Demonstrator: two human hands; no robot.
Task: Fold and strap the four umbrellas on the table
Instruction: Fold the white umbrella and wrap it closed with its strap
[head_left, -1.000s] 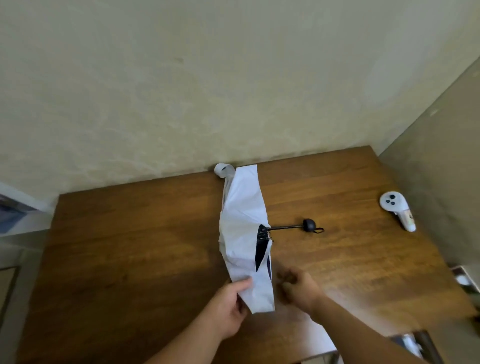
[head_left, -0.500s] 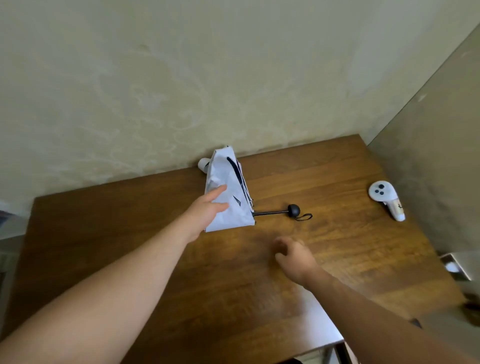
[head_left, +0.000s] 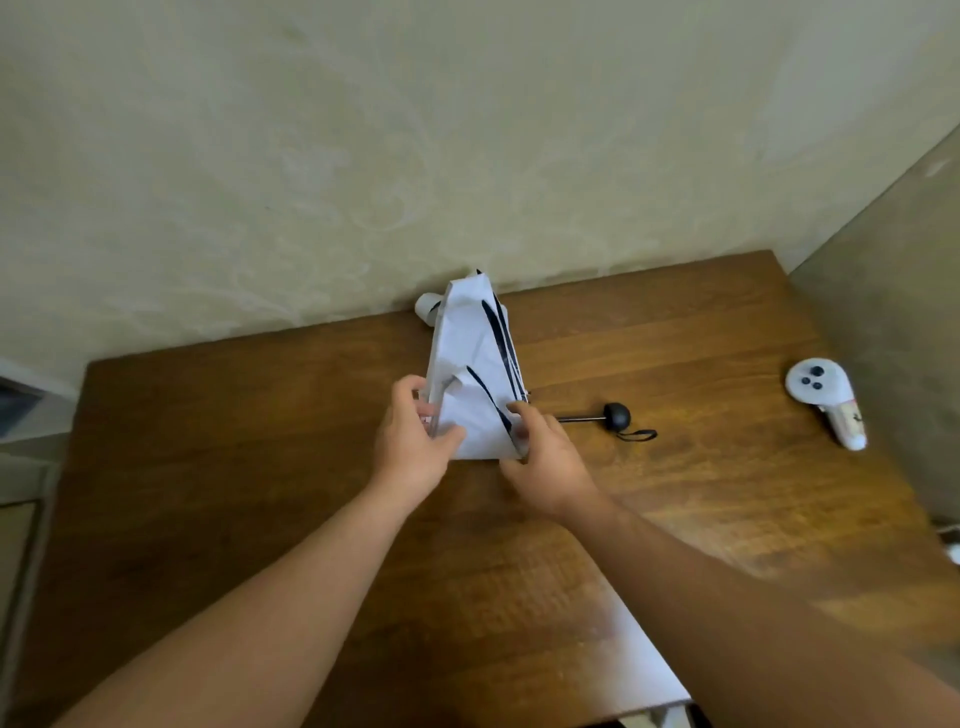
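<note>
Currently both hands on white umbrella (head_left: 475, 374), near middle of far edge of tabletop (head_left: 260, 441). Canopy white with black streaks, bunched into a rough cone, narrow end toward far edge by wall, wide end toward near side. Left hand (head_left: 413, 441) grips left lower side of canopy, thumb across front fabric, fingers curled round the side. Right hand (head_left: 545, 457) pinches lower right corner of canopy, thumb on top of fabric, remaining fingers tucked under and mostly hidden. Thin dark shaft (head_left: 579, 417) sticking out rightward from canopy, lying flat on tabletop, ending in round black handle (head_left: 617, 415). Short black wrist loop (head_left: 639, 435) trailing right from handle, resting on wood. Small white rounded part (head_left: 427, 306) just behind canopy's far end, touching far edge by wall; cannot tell what it is. Strap fastened or loose: cannot tell, not visible. White VR controller (head_left: 826, 402) near right edge of tabletop, well apart from umbrella, ring end toward far side, grip toward near side. Pale white strip (head_left: 644, 675) along near right edge of tabletop, between the forearms' line and the corner. Only one umbrella in view.
</note>
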